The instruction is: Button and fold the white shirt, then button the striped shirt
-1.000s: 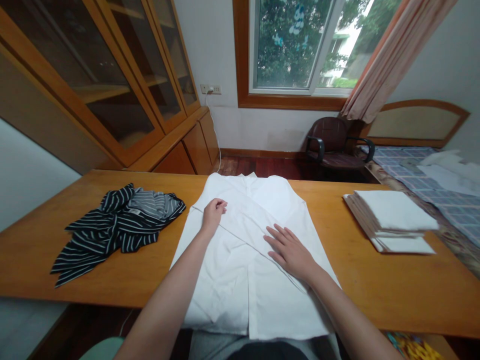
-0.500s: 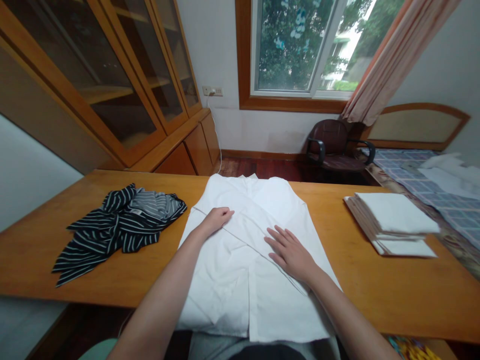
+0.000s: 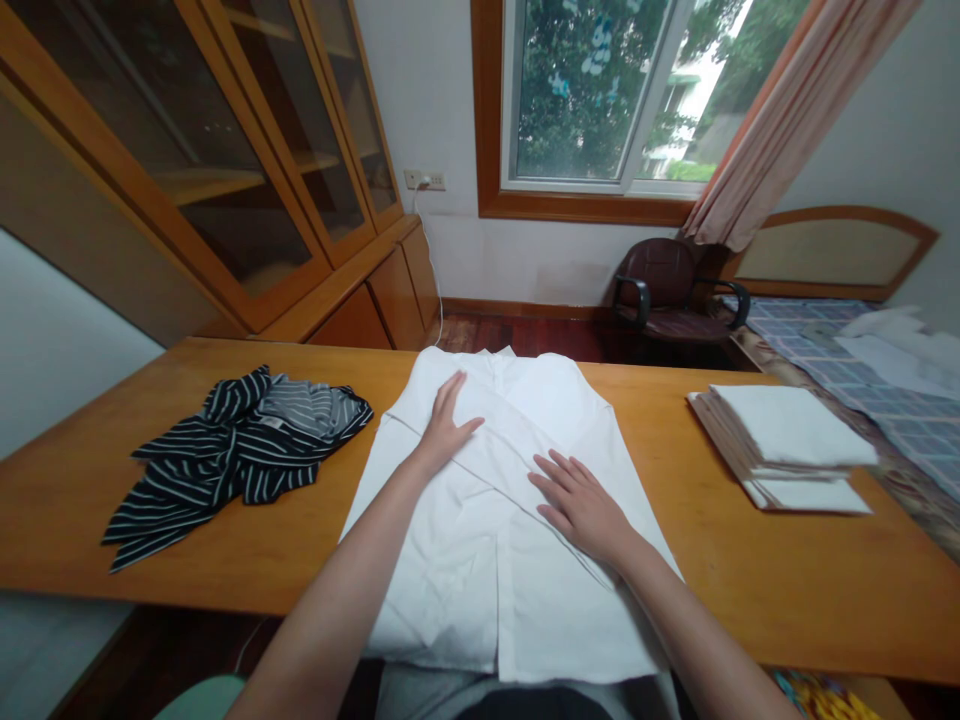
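"So, where did the white shirt (image 3: 457, 540) lie?"

"Middle of the table (image 3: 750, 590), full length. Collar (image 3: 504, 354) at the far edge, hem (image 3: 581, 678) past the near edge."

"Anything done to it?"

"One sleeve (image 3: 501, 455), laid slantwise across the body from far left toward near right. Fairly flat; creases in the near left part. Other sleeve: could not tell, possibly underneath."

"And the hands?"

"Neither gripped anything. Left hand (image 3: 448, 425): fingers straight, thumb spread away, over the sleeve's far left part; whether it touched, unclear. Right hand (image 3: 581, 508): palm down, fingers parted, resting on the sleeve right of centre. No cloth pinched."

"What remained undone?"

"No fold across the body. Hem not turned up, sides apparently at full width. My judgement: an early stage, one sleeve placed, most of the shirt unfolded."

"Anything else on the table, for comparison?"

"Right: a pile of folded white cloth (image 3: 784, 425), stacked fairly square, well apart from the shirt. Left: a striped black garment (image 3: 240, 445), crumpled, apparently unsorted, near the shirt but not touching. No hand on either."
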{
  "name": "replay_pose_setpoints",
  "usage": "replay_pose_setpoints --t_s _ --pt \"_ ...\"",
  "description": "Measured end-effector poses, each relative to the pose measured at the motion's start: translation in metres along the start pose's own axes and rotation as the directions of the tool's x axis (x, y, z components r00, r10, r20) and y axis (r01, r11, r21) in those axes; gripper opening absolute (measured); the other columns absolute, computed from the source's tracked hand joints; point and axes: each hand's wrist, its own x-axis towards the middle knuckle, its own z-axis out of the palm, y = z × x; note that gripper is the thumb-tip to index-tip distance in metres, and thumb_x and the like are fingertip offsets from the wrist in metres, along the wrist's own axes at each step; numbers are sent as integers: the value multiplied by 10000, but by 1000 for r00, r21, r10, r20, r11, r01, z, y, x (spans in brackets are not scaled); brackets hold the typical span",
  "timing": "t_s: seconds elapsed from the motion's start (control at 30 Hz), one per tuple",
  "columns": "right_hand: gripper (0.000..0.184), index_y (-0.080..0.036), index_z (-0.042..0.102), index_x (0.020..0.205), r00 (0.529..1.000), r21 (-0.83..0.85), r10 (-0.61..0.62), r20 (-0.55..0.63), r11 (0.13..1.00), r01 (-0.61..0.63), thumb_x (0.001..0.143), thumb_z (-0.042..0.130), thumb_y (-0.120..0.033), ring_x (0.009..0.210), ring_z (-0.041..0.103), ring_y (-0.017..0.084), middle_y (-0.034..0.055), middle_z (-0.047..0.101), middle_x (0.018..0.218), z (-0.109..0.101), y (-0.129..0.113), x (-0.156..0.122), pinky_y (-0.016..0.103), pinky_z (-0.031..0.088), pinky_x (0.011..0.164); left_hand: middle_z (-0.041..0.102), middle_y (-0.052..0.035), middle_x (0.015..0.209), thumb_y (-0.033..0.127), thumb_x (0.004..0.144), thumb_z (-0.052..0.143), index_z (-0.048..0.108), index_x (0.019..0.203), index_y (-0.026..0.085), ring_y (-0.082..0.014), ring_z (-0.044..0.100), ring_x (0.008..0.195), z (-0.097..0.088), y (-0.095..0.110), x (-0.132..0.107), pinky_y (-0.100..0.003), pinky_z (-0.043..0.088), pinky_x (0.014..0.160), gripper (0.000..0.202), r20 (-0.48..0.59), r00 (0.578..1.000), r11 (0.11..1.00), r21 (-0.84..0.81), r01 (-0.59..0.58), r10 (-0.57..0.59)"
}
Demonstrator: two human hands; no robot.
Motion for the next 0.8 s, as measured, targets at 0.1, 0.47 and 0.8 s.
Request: replay_pose_setpoints --t_s 0.1,0.47,0.8 --pt "460 -298 491 1447 1000 2 -9 -3 1000 9 996 486 -392 1490 267 266 29 360 1591 0 0 0 523 274 1194 658 -78 1278 258 950 529 625 1266 243 -236 503 1323 14 7 -8 -471 396 1138 330 206 965 982 58 -179 164" --pt "465 -288 493 1449 1000 -5 -20 -8 1000 20 994 494 -386 1488 271 276 44 354 1592 0 1 0 535 286 1186 402 -47 1564 403 1014 400 449 1468 276 -233 291 1485 53 26 -15 -494 145 1232 473 506 855 880 349 -324 114" --pt "514 -292 404 1509 998 -17 -45 -38 999 45 1002 477 -336 1490 270 260 37 335 1596 -1 1 -15 519 304 1188 356 -121 1582 482 970 421 412 1494 221 -306 275 1486 28 -21 -11 -564 141 1210 586 200 969 820 572 8 -149"
